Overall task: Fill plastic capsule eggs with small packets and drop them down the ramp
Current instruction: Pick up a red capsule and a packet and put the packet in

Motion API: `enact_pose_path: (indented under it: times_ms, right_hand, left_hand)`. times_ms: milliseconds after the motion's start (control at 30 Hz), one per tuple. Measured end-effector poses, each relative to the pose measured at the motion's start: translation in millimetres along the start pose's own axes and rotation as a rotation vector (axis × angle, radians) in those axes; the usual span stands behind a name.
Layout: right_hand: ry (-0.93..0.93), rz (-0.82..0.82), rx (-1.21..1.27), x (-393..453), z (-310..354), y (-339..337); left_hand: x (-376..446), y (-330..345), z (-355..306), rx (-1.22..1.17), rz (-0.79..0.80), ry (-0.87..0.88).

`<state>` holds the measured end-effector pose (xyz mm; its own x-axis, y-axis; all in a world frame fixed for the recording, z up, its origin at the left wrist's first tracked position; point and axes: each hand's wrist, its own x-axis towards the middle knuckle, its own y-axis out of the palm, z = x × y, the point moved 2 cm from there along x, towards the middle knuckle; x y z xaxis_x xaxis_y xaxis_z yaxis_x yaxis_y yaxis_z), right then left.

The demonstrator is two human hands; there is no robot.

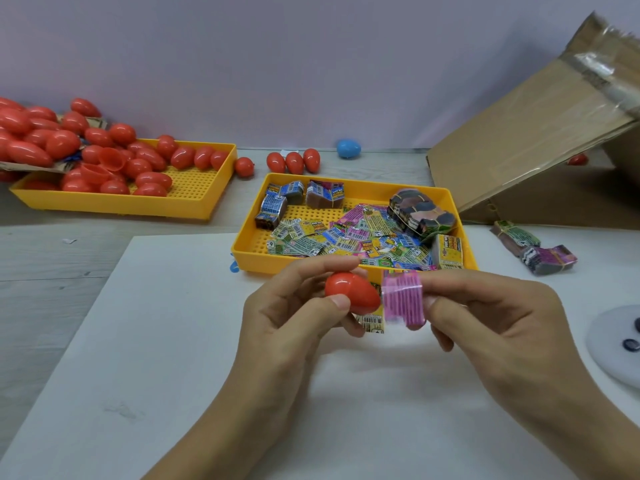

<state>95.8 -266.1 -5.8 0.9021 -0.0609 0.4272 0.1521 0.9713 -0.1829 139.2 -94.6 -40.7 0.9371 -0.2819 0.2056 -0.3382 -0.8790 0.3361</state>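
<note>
Left of the packet tray (242, 249), the egg tray (194, 199) holds a heap of red capsule eggs (145, 168), some spilling from beyond the frame's left edge, so you cannot count the stock; a few loose red eggs and one blue egg (348, 148) sit just behind the packet tray. In front of that tray, over the white board (173, 341), your left hand (287, 320) curls thumb and fingers round a red egg (351, 294), which looks to be an open half or a shell with its mouth turned right, though the opening itself is hidden. Beside it, your right hand (491, 323) pinches a rolled pink packet (403, 299) between thumb and fingertips, its end touching or nearly touching the egg. A yellow packet (372, 322) shows beneath the egg; whether it is held or merely lying below cannot be told. This looks like the filling step: the next move calls for you to line the roll with the egg's mouth, press it in, then find the other half and snap it shut. Right of the packet tray, bundled packets (533, 249) lie on the table, and the cardboard ramp (519, 140) rises out of frame, its top cut off; a red egg (577, 159) peeks from under it. The pale disc (613, 344) at far right is too cropped to identify.
</note>
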Motion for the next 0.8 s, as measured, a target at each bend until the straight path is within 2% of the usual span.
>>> enact_pose_path:
  times_ms: [167,467,633,800]
  right_hand:
    - [0.075,0.068,-0.04,-1.0,-1.1,-0.1]
    - [0.102,0.088,0.028,-1.0,-6.6,-3.3]
    - [0.118,0.057,-0.035,0.1,-7.9,0.2]
    - [0.115,0.144,0.013,-0.8,-6.9,0.5]
  left_hand:
    - [-2.9,2.8,0.0,0.087,-0.004,0.059]
    - [-4.6,5.8,-1.9,0.125,-0.018,0.088]
    - [-5.6,6.7,-2.9,0.148,-0.005,0.107]
    - [-5.3,7.2,-3.2,0.157,-0.008,0.115]
